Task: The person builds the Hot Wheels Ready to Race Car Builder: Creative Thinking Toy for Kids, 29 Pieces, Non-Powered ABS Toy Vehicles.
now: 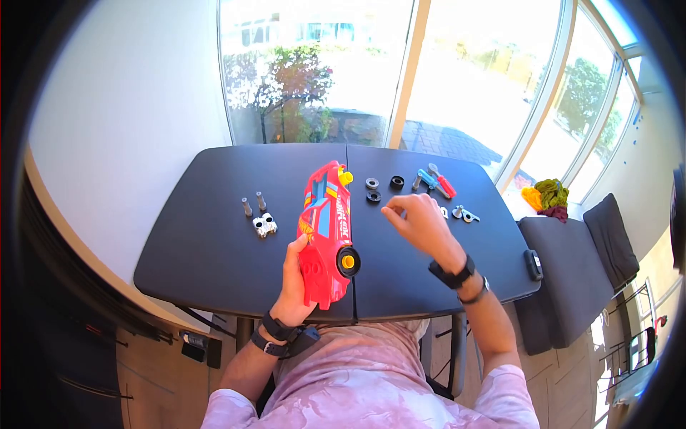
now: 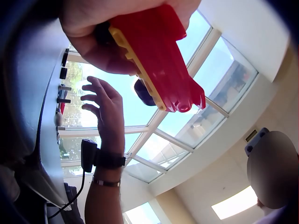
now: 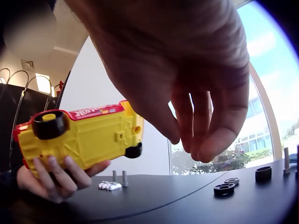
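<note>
My left hand (image 1: 289, 282) grips a toy car (image 1: 325, 229) with a red body, holding it tilted above the table. In the right wrist view its yellow underside (image 3: 96, 140) faces out, with fingers wrapped along the lower edge. One side carries a black wheel (image 1: 348, 262) with a yellow hub; toward the other end a bare yellow hub (image 1: 346, 178) sticks out. My right hand (image 1: 420, 223) hovers right of the car with relaxed, slightly bent fingers and nothing in them. Beyond it lie black toy tires (image 1: 373, 196) (image 1: 396, 181) and a grey ring (image 1: 371, 183).
A silver toy engine block (image 1: 264, 226) and two grey bolts (image 1: 247, 207) are at the table's left. Toward the back right lie blue-handled (image 1: 429, 179) and red-handled (image 1: 446, 187) tools, with small grey parts (image 1: 468, 215) nearer. A black device (image 1: 533, 264) sits at the right edge.
</note>
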`<move>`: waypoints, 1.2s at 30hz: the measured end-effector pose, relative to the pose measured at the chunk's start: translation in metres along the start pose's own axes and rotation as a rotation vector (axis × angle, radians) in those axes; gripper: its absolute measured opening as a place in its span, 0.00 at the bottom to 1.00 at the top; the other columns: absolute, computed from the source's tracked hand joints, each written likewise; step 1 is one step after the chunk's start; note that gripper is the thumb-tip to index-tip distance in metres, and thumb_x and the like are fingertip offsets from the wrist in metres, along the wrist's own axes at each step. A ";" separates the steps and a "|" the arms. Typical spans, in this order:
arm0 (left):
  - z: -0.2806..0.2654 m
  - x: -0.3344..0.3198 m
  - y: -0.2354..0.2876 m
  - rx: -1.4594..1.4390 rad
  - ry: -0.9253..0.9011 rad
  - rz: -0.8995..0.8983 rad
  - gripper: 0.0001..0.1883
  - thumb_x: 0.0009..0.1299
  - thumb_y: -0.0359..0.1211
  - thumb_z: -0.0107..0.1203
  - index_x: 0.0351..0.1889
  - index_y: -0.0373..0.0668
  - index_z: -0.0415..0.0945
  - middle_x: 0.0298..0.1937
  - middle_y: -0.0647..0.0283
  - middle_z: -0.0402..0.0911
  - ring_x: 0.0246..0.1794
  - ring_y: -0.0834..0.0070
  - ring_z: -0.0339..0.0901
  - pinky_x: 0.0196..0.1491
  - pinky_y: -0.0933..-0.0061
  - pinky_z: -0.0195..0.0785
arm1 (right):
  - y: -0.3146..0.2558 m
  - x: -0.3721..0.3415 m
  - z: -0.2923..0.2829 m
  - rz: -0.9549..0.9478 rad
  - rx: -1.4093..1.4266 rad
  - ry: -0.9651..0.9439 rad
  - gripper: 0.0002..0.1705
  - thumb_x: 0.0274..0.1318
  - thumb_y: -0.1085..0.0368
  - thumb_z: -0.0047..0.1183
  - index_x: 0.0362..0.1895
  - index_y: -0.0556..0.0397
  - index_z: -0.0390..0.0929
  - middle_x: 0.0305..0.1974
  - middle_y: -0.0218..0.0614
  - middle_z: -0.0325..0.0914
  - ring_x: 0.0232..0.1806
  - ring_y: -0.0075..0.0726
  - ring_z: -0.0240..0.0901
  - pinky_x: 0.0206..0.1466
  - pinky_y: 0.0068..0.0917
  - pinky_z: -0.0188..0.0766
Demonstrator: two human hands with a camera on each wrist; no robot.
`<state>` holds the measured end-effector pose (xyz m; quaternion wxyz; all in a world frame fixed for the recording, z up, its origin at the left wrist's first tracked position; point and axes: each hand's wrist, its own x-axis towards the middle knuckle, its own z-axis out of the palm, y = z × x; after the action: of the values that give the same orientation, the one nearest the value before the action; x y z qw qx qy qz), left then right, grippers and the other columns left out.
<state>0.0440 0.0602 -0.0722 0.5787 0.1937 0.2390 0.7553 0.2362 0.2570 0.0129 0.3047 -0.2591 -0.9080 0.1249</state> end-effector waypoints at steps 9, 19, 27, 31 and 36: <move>0.009 -0.003 0.003 -0.017 0.055 -0.019 0.37 0.81 0.59 0.61 0.74 0.40 0.72 0.61 0.58 0.88 0.55 0.70 0.91 0.55 0.65 0.88 | 0.107 0.084 0.093 0.194 -0.295 -0.133 0.30 0.56 0.45 0.76 0.49 0.59 0.93 0.43 0.53 0.93 0.48 0.57 0.92 0.59 0.47 0.85; -0.002 0.001 0.002 -0.044 0.004 -0.049 0.38 0.82 0.58 0.60 0.77 0.40 0.69 0.64 0.55 0.87 0.59 0.66 0.90 0.59 0.59 0.88 | 0.034 0.060 0.034 0.198 0.400 -0.247 0.29 0.63 0.54 0.76 0.60 0.62 0.90 0.45 0.37 0.93 0.45 0.35 0.90 0.52 0.32 0.85; 0.001 0.001 0.000 0.019 0.023 -0.004 0.38 0.82 0.61 0.57 0.76 0.41 0.72 0.62 0.58 0.89 0.55 0.70 0.91 0.54 0.65 0.88 | -0.045 -0.040 -0.008 0.020 0.965 -0.313 0.30 0.63 0.80 0.70 0.70 0.60 0.84 0.59 0.32 0.80 0.55 0.23 0.81 0.65 0.30 0.85; 0.007 -0.004 0.001 0.023 0.033 -0.010 0.39 0.82 0.62 0.57 0.76 0.41 0.72 0.64 0.57 0.88 0.56 0.70 0.91 0.54 0.66 0.88 | -0.059 -0.055 -0.007 -0.039 0.947 -0.278 0.32 0.59 0.81 0.71 0.69 0.56 0.86 0.58 0.33 0.82 0.53 0.26 0.81 0.63 0.31 0.85; -0.002 -0.002 0.000 0.006 -0.009 -0.008 0.40 0.82 0.61 0.59 0.77 0.40 0.69 0.65 0.55 0.87 0.59 0.67 0.90 0.58 0.60 0.87 | -0.068 -0.059 -0.004 -0.129 0.757 -0.202 0.33 0.57 0.80 0.71 0.68 0.51 0.87 0.58 0.36 0.85 0.53 0.32 0.83 0.61 0.33 0.86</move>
<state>0.0433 0.0577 -0.0740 0.5823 0.1977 0.2395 0.7513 0.2519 0.1684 0.0130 0.2951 -0.0574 -0.8376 0.4561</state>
